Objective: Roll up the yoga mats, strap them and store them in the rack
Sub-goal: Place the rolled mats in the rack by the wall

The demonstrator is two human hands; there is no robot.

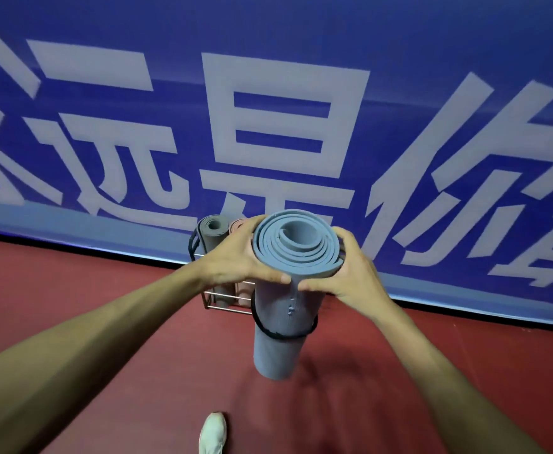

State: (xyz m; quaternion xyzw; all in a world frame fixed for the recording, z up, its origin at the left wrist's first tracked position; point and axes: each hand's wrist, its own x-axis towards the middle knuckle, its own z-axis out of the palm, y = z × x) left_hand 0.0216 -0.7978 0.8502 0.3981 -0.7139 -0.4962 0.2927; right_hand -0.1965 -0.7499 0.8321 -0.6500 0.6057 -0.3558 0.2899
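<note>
A rolled blue-grey yoga mat [281, 326] hangs upright in the air above the red floor, its spiral top end facing me. A black strap [280, 334] loops around its middle. My left hand [236, 257] grips the mat's upper left side and my right hand [350, 273] grips its upper right side, thumbs meeting at the front. Behind the mat a wire rack [216, 304] stands on the floor against the wall. It holds a rolled grey mat [211, 237] with a black strap and a rolled pink mat [238, 226], mostly hidden by my left hand.
A blue banner [301, 126] with large pale characters covers the wall behind the rack. The red floor [105, 322] spreads to the left and right. My white shoe [213, 432] shows at the bottom edge.
</note>
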